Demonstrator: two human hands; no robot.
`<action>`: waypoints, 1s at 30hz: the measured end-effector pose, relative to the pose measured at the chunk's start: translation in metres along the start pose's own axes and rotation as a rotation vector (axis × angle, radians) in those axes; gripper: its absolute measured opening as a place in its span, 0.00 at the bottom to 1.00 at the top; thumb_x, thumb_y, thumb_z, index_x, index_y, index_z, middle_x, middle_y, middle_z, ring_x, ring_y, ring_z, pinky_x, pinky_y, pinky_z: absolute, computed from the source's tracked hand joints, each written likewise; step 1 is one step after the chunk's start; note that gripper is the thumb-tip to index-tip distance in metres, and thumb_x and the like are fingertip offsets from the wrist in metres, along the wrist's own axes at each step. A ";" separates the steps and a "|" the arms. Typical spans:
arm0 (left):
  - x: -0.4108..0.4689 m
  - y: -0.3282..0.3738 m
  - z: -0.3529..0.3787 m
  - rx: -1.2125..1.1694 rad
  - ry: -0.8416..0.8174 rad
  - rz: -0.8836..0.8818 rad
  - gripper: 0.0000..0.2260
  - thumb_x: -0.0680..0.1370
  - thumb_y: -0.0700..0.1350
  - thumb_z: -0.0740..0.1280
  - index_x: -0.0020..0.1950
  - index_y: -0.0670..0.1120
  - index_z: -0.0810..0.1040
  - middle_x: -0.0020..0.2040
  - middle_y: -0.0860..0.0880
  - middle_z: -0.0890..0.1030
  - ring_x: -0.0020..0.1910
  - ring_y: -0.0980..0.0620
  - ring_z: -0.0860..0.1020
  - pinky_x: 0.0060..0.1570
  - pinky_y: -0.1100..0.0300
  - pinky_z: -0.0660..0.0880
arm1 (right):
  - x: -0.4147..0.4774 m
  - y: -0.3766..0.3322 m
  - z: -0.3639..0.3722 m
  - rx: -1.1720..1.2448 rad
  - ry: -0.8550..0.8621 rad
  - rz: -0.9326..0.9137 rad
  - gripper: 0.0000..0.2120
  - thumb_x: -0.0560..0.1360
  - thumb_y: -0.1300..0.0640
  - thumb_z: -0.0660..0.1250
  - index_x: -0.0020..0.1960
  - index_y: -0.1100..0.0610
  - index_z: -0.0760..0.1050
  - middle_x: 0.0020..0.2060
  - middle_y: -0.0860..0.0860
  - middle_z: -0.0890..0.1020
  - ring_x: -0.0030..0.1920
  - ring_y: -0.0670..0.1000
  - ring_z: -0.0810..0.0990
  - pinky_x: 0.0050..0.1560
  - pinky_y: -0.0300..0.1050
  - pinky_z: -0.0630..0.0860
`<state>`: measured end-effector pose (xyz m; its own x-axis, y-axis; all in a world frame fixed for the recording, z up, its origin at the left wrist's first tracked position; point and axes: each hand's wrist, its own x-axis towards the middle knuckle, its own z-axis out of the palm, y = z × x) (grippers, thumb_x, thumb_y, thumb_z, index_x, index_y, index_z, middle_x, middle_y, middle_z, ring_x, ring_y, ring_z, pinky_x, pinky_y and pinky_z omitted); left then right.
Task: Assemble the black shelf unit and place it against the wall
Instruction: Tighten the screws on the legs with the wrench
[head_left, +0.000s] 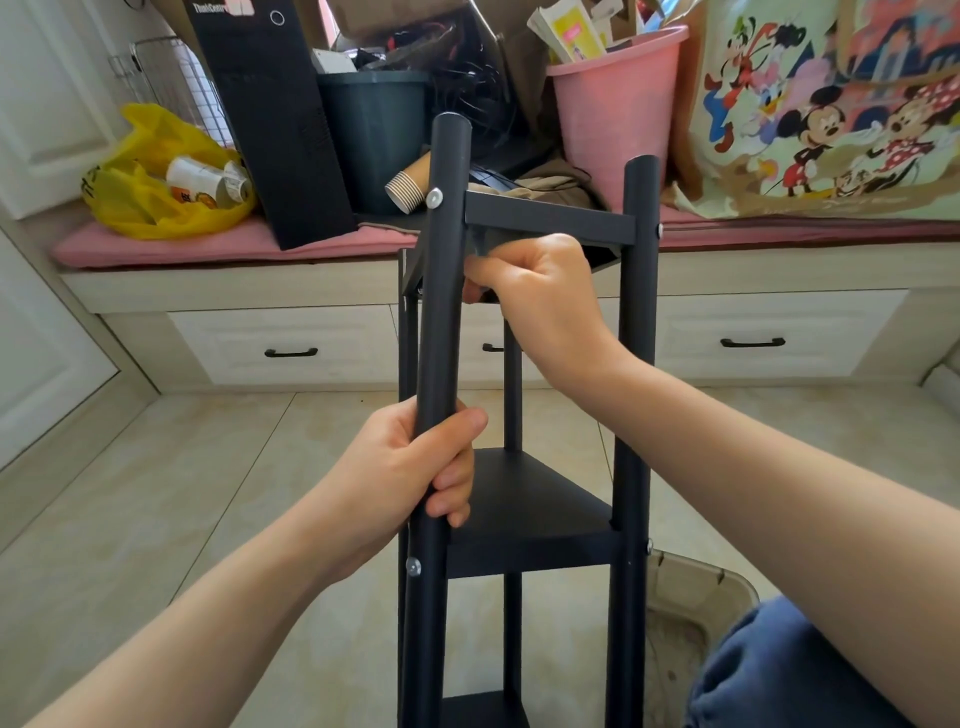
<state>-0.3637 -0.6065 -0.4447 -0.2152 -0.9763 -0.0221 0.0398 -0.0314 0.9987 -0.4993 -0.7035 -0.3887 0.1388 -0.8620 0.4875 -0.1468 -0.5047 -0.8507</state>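
Someone is steadying the black shelf unit (535, 519).
Left hand (415, 467) is wrapping its near post (441, 312); right hand (540, 291) is curling just under the top shelf (550, 221) (fingertips hidden, contents unclear).

Floor (182, 493): pale beige tiles, daylit. Bench (234, 291) — light wood-grain, pink cushion (208, 244) on top, white drawers (291, 338) with black handles below. On cushion: yellow bag (156, 171), black computer tower (270, 119), dark bin (374, 130), pink bucket (618, 114), cartoon-print bag (831, 114). Left — white panelled door (41, 104).

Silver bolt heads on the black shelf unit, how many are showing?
4: top-left bolt, top-right bolt, lower-left bolt, lower-right bolt. Others on the far side may be hidden.
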 end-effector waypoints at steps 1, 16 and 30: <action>0.000 0.000 0.000 -0.001 0.000 -0.001 0.15 0.77 0.50 0.68 0.30 0.53 0.72 0.27 0.50 0.65 0.23 0.53 0.65 0.29 0.61 0.72 | 0.000 0.000 0.000 0.003 -0.004 -0.004 0.14 0.76 0.63 0.67 0.34 0.64 0.82 0.31 0.55 0.83 0.39 0.53 0.83 0.51 0.53 0.79; -0.001 0.005 0.003 0.005 -0.008 -0.017 0.17 0.76 0.49 0.67 0.27 0.54 0.72 0.25 0.50 0.64 0.22 0.53 0.64 0.28 0.60 0.72 | -0.002 0.013 0.021 -0.039 0.067 -0.038 0.16 0.79 0.61 0.67 0.32 0.56 0.79 0.26 0.44 0.79 0.29 0.40 0.79 0.32 0.28 0.71; -0.001 0.005 -0.001 0.005 -0.010 -0.022 0.17 0.77 0.49 0.68 0.28 0.53 0.72 0.25 0.50 0.64 0.22 0.53 0.64 0.29 0.60 0.72 | 0.002 0.014 0.033 -0.180 0.142 -0.088 0.22 0.79 0.61 0.67 0.27 0.51 0.68 0.20 0.40 0.70 0.26 0.41 0.73 0.29 0.29 0.65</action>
<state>-0.3624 -0.6056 -0.4401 -0.2253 -0.9733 -0.0436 0.0297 -0.0516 0.9982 -0.4692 -0.7109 -0.4061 0.0214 -0.8058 0.5918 -0.3138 -0.5675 -0.7613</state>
